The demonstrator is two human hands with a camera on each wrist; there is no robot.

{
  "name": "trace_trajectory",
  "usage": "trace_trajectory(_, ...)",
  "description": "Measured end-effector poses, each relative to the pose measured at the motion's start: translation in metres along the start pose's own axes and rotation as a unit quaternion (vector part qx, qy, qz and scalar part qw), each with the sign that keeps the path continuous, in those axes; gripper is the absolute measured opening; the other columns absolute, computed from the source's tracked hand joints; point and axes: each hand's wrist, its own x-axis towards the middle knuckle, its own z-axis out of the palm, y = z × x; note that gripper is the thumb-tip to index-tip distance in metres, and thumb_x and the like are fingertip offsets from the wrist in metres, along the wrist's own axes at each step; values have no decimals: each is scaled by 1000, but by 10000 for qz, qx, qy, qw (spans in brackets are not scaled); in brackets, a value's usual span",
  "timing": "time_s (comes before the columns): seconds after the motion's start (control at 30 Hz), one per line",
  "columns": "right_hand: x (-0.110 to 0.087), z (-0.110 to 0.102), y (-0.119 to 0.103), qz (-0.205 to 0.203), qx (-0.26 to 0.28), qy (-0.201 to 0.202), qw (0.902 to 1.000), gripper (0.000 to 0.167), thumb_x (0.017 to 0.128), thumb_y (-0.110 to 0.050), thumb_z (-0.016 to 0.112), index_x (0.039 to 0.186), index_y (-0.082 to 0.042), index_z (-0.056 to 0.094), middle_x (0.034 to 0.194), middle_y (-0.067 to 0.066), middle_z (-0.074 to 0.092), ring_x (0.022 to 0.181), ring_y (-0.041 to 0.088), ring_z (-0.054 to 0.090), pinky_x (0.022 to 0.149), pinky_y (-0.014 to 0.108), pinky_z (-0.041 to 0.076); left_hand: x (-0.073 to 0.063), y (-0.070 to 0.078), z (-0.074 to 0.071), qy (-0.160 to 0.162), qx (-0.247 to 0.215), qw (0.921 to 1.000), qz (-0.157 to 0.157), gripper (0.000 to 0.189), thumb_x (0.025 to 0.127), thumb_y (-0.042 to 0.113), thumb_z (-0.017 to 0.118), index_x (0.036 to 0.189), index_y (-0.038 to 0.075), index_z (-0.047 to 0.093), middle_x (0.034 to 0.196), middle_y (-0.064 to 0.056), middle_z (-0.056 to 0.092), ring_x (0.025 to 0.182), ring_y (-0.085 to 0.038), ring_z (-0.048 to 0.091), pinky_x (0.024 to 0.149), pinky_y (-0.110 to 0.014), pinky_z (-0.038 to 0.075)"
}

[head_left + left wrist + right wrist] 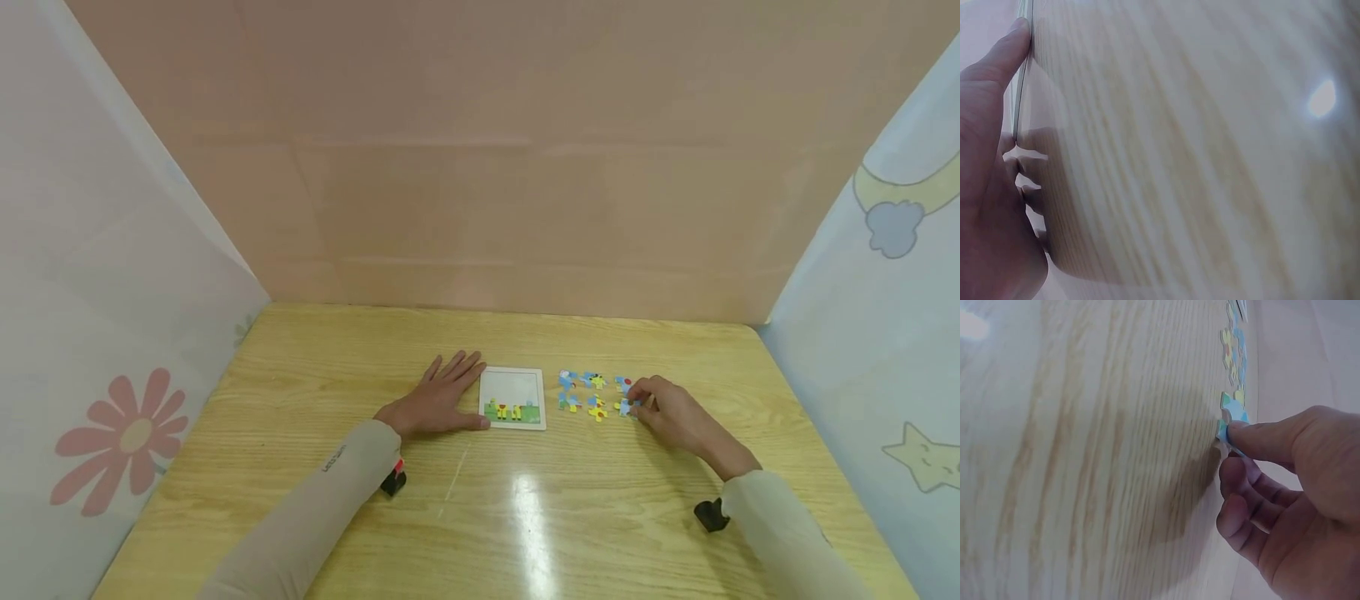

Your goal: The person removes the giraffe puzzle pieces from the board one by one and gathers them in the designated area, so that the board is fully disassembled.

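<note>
My left hand [435, 402] lies with fingers spread at the left side of a small white-framed puzzle tray [510, 386]; its thumb and fingertips are right at the rim. Along the tray's bottom runs a joined strip of puzzle [531, 414], green with yellow and red figures. To the tray's right, my right hand [678, 421] has its thumb and curled fingers on a light blue jigsaw piece [1235, 410], pinching it by the near edge. Part of that piece is hidden behind the thumb. Several loose jigsaw pieces [597, 413] in blue, yellow and red lie between tray and right hand.
The wooden table [337, 358] ends at a tan back wall [450, 208]. Patterned panels stand on both sides, one with a pink flower [135, 436], the other with a star [928, 457]. Black wrist cameras [711, 515] stick out beneath the sleeves.
</note>
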Motion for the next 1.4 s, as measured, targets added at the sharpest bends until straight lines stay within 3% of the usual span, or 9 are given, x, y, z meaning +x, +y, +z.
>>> trace_trajectory(0.33,2,2,-1,5,-79,14,10000,12,104,-6,66,113,-3,72,109,13,64,88,15,62,71,25,53,-1,1,-1,3,-20,10000,-6,103,99,68,61,173,16,13,183,-3,1,171,-28,-4,137,-59,-5)
trace_trajectory(0.6,2,5,-2,32,-97,-26,9999,11,104,-6,65,113,-4,72,113,14,64,94,20,66,77,35,57,-1,1,0,-39,-31,9999,-96,106,96,71,63,174,17,13,183,-1,1,171,-27,-5,137,-59,-5)
trace_trajectory(0.87,4,3,-9,-62,287,65,9995,14,106,-6,62,116,-2,70,121,19,65,89,17,58,73,25,50,0,1,2,-21,7,10000,-29,106,97,70,63,174,17,13,183,-2,1,171,-28,-5,137,-61,-4)
trace_trajectory(0.97,8,8,-16,-173,423,-4,9990,16,107,-8,61,119,-2,69,124,19,66,94,16,60,77,25,53,-1,1,2,-12,-4,10000,-40,106,97,70,63,174,17,14,183,-1,0,171,-28,-4,137,-61,-4)
trace_trajectory(1.2,24,22,-45,-428,599,-188,9971,16,108,-9,61,120,-2,69,116,14,67,72,11,51,64,24,48,-1,2,2,-37,16,10000,-55,106,97,71,63,174,18,12,183,0,-1,171,-26,-5,137,-59,-6)
trace_trajectory(1.4,40,35,-73,-807,537,-211,9951,19,107,-9,60,121,1,69,114,12,68,74,9,52,69,22,49,1,3,2,-48,-30,10000,-57,106,96,70,63,174,19,12,183,0,0,171,-26,-6,137,-58,-7)
